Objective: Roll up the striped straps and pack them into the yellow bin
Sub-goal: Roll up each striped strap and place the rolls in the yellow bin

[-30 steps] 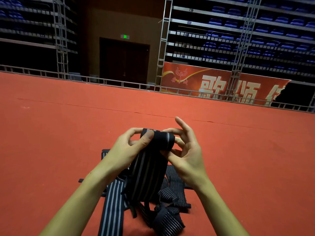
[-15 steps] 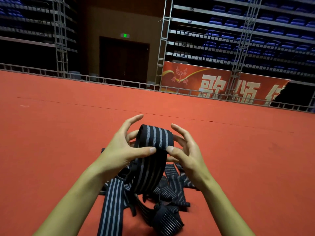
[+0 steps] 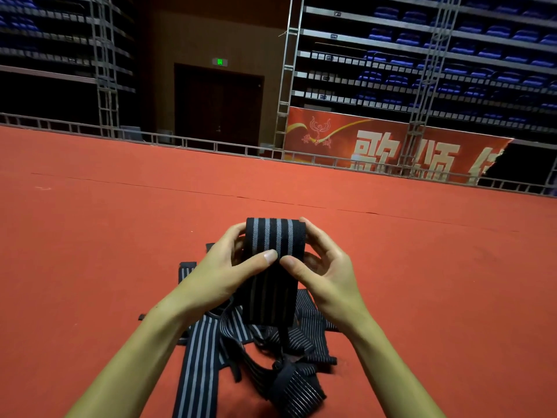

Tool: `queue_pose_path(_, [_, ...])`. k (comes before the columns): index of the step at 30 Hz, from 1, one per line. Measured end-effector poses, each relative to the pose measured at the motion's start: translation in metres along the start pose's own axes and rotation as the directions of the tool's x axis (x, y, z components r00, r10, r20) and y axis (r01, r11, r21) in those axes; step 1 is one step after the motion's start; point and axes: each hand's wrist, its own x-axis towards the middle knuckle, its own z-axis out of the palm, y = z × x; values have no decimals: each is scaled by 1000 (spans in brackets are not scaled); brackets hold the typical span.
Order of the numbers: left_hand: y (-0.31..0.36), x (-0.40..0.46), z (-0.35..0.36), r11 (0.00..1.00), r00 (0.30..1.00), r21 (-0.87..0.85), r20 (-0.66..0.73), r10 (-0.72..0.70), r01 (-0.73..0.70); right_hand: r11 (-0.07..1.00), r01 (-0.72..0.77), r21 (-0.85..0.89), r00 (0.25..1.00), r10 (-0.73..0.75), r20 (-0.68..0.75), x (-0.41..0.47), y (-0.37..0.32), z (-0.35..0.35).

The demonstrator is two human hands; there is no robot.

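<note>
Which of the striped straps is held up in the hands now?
The strap with broad grey stripes, gripped by left hand and right hand; the other straps lie on the red floor.

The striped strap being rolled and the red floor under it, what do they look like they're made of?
The striped strap, held by the left hand and right hand, looks like matte woven elastic webbing: fine ribbed weave, grey stripes on black, bending softly into a roll. The red floor seems to be low-pile carpet or felt: flat, no shine, with thin seams showing.
</note>
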Motion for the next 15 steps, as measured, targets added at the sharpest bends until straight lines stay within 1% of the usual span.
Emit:
queue_pose_path(4, [-2, 0, 3, 997, 999, 65, -14, 51, -50, 998, 43, -34, 999, -42, 24, -5, -1, 8])
queue_pose_path(9, [-3, 3, -1, 994, 995, 60, -28, 95, -93, 996, 90, -20, 996, -90, 5, -3, -2, 2])
queue_pose_path(11, [0, 4, -3, 998, 998, 36, -45, 46, -45, 996, 92, 11, 996, -92, 8, -1, -2, -1])
queue_pose_path(13, [2, 4, -3, 999, 997, 13, -68, -34, 35, 996, 87, 36, 996, -88, 24, 0, -1, -1])
queue_pose_path(15, [1, 6, -3, 995, 993, -39, -62, -98, 96, 996, 73, 57, 996, -76, 41, 1, 0, -1])
